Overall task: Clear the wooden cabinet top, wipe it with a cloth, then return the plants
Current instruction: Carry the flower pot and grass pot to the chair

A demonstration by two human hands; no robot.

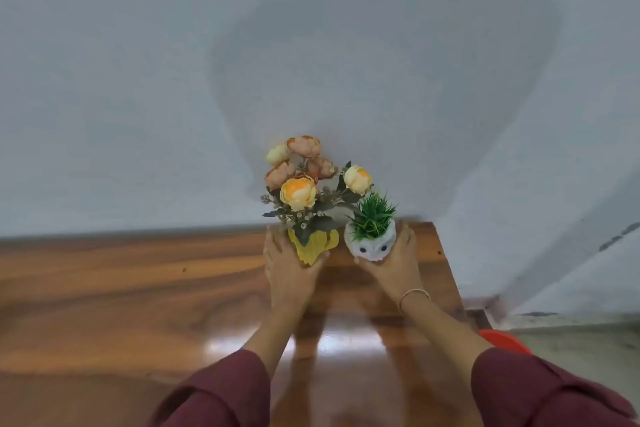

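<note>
L hand [289, 265]: wraps yellow pot [313, 246], far right of top [104, 288].
R hand [394, 262]: cups owl pot [370, 244], just right; both upright, by wall [138, 80].

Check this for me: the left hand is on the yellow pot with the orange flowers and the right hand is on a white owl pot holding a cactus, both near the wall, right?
Nearly. The head view shows the white owl pot holding a tuft of green grass, not a cactus. The rest stands: the left hand is on the yellow pot with the orange flowers, the right hand on the owl pot, both near the wall.
</note>
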